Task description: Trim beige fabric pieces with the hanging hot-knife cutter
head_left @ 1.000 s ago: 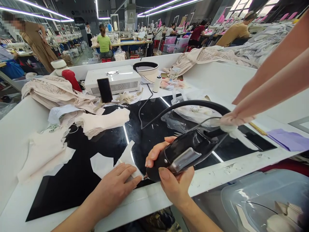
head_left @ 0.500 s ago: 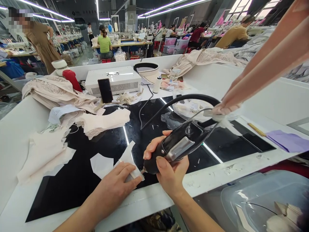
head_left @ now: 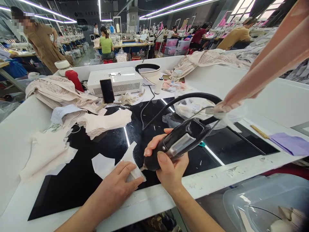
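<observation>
In my right hand (head_left: pixel 172 167) is a black corded handheld tool (head_left: pixel 180 141) with a silver plate on its side. My fingers wrap its body and my thumb lies along it. Its small metal tip (head_left: pixel 143 168) points left and meets, or nearly meets, the edge of a white curved fabric piece (head_left: pixel 132 156). My left hand (head_left: pixel 123 177) holds that piece down near the table's front edge, fingers over it and thumb along its edge. Another white cut piece (head_left: pixel 102 164) lies just left of my fingers.
A black glossy panel (head_left: pixel 79 190) covers much of the white table. Fabric stacks (head_left: pixel 106 122) lie left. Behind are a white vented box (head_left: pixel 116 80), a phone (head_left: pixel 107 91) and a thread cone (head_left: pixel 158 85). Pink fabric strips (head_left: pixel 260 67) hang at right, tied to the tool's cable.
The whole view has shifted slightly to the right. The tool has tilted a little, its tip at the fabric edge. Both hands keep their hold.
</observation>
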Demonstrator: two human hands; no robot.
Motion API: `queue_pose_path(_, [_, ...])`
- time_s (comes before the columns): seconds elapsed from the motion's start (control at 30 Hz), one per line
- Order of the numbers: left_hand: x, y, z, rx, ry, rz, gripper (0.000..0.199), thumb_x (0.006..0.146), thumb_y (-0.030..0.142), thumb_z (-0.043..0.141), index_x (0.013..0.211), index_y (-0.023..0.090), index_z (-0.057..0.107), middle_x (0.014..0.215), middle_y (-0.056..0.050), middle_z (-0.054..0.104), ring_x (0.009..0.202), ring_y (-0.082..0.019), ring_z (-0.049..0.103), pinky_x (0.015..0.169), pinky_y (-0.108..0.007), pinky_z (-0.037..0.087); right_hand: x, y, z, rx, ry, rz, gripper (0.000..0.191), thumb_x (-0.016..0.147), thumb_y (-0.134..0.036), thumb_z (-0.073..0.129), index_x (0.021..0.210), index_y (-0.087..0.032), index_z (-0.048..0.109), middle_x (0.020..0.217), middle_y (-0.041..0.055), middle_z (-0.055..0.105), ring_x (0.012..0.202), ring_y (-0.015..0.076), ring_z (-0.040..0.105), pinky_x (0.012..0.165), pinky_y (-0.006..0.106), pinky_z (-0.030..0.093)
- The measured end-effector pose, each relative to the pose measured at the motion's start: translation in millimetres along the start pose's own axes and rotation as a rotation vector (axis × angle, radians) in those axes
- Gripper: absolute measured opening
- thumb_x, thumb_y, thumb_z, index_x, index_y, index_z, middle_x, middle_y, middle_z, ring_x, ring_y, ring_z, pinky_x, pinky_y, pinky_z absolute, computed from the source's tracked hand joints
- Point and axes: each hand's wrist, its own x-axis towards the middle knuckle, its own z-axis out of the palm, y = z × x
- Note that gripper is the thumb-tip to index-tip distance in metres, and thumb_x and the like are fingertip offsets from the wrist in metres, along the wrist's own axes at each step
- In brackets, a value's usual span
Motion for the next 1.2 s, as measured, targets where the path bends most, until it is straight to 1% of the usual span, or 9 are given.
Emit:
queue_pose_path(0.2, [0.5, -0.4, 0.2, 0.030, 0.016, 0.015, 0.037, 0.096, 0.006, 0.056, 0.129, 0.023, 0.061, 0.131, -0.014, 0.052, 0.123, -0.029, 0.055, 0.102, -0.051, 0.056, 0.1, 8.5, -0.2, 0.004, -0.031, 0.004, 0.040, 0.087, -0.030, 0.078, 0.120, -0.029, 0.057, 0.085, -0.0032, 0.067, 0.063, 0.0116, 0.062, 0.058, 0.026, 0.055])
queue_pose_path(0.37, [-2.8, 14.3, 4.4, 0.183, 0.028, 0.002, 0.038, 0.094, 0.010, 0.060, 0.132, 0.019, 0.059, 0.128, -0.017, 0.059, 0.121, -0.032, 0.060, 0.097, -0.050, 0.060, -2.5, 5.3, -1.3, 0.003, -0.051, 0.015, 0.037, 0.089, -0.029, 0.077, 0.122, -0.030, 0.059, 0.086, -0.0030, 0.067, 0.063, 0.0104, 0.063, 0.059, 0.025, 0.055])
queue_pose_path(0.47, [-4.7, 24.8, 3.8, 0.220, 0.066, 0.020, 0.033, 0.100, 0.018, 0.054, 0.132, 0.013, 0.058, 0.123, -0.018, 0.063, 0.118, -0.032, 0.063, 0.095, -0.048, 0.061, -4.0, 1.6, -1.9, 0.033, -0.078, 0.017, 0.040, 0.088, -0.030, 0.078, 0.124, -0.030, 0.060, 0.086, -0.0026, 0.068, 0.065, 0.0104, 0.063, 0.060, 0.024, 0.055])
queue_pose_path(0.53, [-4.5, 25.9, -0.3, 0.213, 0.077, 0.035, 0.029, 0.103, 0.017, 0.048, 0.128, 0.009, 0.058, 0.121, -0.018, 0.065, 0.117, -0.030, 0.065, 0.097, -0.045, 0.061, -4.8, 0.3, -2.0, 0.047, -0.087, 0.014, 0.041, 0.088, -0.031, 0.078, 0.124, -0.030, 0.060, 0.085, -0.0023, 0.068, 0.065, 0.0104, 0.063, 0.060, 0.024, 0.055])
queue_pose_path(0.73, [4.0, 0.5, -16.2, 0.085, 0.076, 0.030, 0.022, 0.106, 0.016, 0.041, 0.113, 0.010, 0.061, 0.114, -0.014, 0.066, 0.111, -0.025, 0.066, 0.098, -0.039, 0.060, -5.6, 0.5, -1.1, 0.049, -0.088, 0.005, 0.041, 0.088, -0.031, 0.079, 0.125, -0.030, 0.060, 0.085, -0.0022, 0.068, 0.065, 0.0102, 0.063, 0.059, 0.024, 0.055])
queue_pose_path(0.9, [4.4, -20.0, -12.3, 0.051, 0.022, 0.057, 0.023, 0.107, 0.016, 0.039, 0.112, 0.011, 0.061, 0.110, -0.011, 0.065, 0.104, -0.023, 0.066, 0.094, -0.039, 0.061, -6.8, -0.7, -0.3, 0.022, -0.076, 0.003, 0.040, 0.087, -0.033, 0.079, 0.122, -0.030, 0.060, 0.084, -0.0026, 0.067, 0.063, 0.0101, 0.063, 0.058, 0.023, 0.055])
queue_pose_path(1.07, [-0.7, -22.2, -11.2, 0.049, 0.010, 0.038, 0.024, 0.107, 0.016, 0.038, 0.119, 0.012, 0.059, 0.115, -0.012, 0.063, 0.106, -0.023, 0.065, 0.092, -0.036, 0.061, -7.5, -1.8, -0.1, 0.005, -0.067, 0.002, 0.039, 0.087, -0.034, 0.079, 0.121, -0.030, 0.059, 0.083, -0.0028, 0.067, 0.063, 0.0104, 0.063, 0.058, 0.024, 0.055])
queue_pose_path(1.13, [-0.9, -19.4, -13.9, 0.072, -0.003, 0.036, 0.022, 0.105, 0.016, 0.044, 0.122, 0.014, 0.058, 0.117, -0.013, 0.062, 0.107, -0.024, 0.064, 0.091, -0.039, 0.062, -7.6, -2.2, -0.2, 0.003, -0.072, 0.003, 0.040, 0.088, -0.033, 0.078, 0.123, -0.030, 0.059, 0.084, -0.0028, 0.067, 0.064, 0.0105, 0.063, 0.058, 0.024, 0.055])
queue_pose_path(1.2, [-0.5, -16.1, -16.6, 0.110, -0.040, 0.045, 0.027, 0.101, 0.017, 0.056, 0.128, 0.016, 0.057, 0.122, -0.014, 0.061, 0.109, -0.028, 0.064, 0.091, -0.044, 0.062, -7.9, -2.6, -0.1, 0.005, -0.074, 0.004, 0.039, 0.088, -0.033, 0.078, 0.122, -0.030, 0.059, 0.084, -0.0028, 0.067, 0.064, 0.0106, 0.063, 0.058, 0.024, 0.055])
